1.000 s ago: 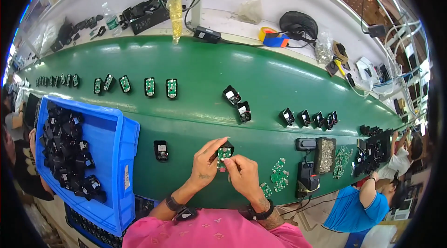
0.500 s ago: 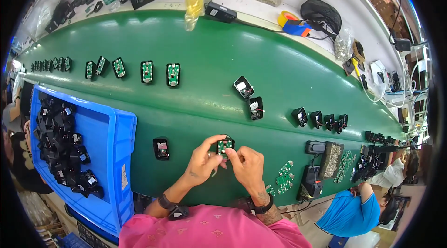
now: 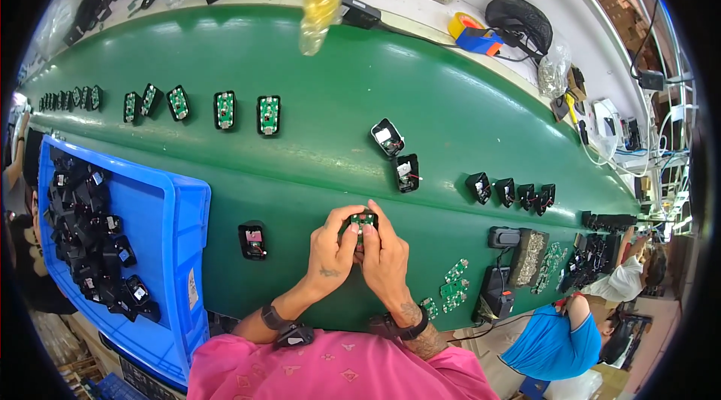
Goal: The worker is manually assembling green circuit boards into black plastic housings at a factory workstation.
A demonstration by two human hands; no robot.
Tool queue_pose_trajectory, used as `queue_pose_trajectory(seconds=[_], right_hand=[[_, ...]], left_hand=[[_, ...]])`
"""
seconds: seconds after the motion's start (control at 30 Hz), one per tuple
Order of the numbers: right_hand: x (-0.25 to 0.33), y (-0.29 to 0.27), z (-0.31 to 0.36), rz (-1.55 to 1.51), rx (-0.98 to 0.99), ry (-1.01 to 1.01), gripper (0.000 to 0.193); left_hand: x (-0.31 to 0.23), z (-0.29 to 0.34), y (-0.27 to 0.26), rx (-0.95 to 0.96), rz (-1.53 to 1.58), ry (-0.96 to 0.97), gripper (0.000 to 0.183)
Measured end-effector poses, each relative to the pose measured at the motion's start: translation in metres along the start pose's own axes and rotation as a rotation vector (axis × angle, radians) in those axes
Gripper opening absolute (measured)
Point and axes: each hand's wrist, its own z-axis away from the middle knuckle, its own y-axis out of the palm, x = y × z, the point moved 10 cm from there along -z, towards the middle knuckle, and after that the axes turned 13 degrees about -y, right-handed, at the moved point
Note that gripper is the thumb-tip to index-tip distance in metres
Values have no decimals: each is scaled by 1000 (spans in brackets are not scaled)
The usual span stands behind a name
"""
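Note:
Between my two hands is a small black plastic housing with a green circuit board point(image 3: 363, 219) in it. My left hand point(image 3: 330, 251) grips its left side and my right hand point(image 3: 385, 256) its right side, both thumbs pressing on the board. The fingers cover most of the housing. To the left lies an open black housing point(image 3: 253, 241) with a pinkish part and wires inside. Two more open housings point(image 3: 407, 173) touch each other beyond my hands. Loose green circuit boards point(image 3: 454, 289) lie to the right of my right forearm.
A blue bin point(image 3: 180, 250) heaped with black housings stands at the left. Housings with boards fitted point(image 3: 269, 115) line the green table's far left. Several open housings point(image 3: 505, 192) stand at the right, near a box of small metal parts point(image 3: 529, 257). A co-worker in blue point(image 3: 548, 340) sits at the lower right.
My right hand has shifted from pinching the board's corner to wrapping the housing's right side, and both thumbs now press on the board. The whole view has shifted slightly.

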Motion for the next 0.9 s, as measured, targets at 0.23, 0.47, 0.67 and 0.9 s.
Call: queue_pose_trajectory(seconds=[0.23, 0.47, 0.67, 0.9], right_hand=[[-13, -3, -14, -177, -94, 68, 40], [-17, -26, -25, 142, -146, -16, 41], [-61, -52, -33, 464, -118, 118, 73], [-88, -57, -35, 514, -109, 160, 48]], left_hand=[[-9, -16, 4, 0, 64, -110, 25], [-1, -73, -26, -281, 30, -120, 28], [-2, -128, -51, -497, -203, -18, 37], [-52, -90, -5, -559, -606, 267, 57]])
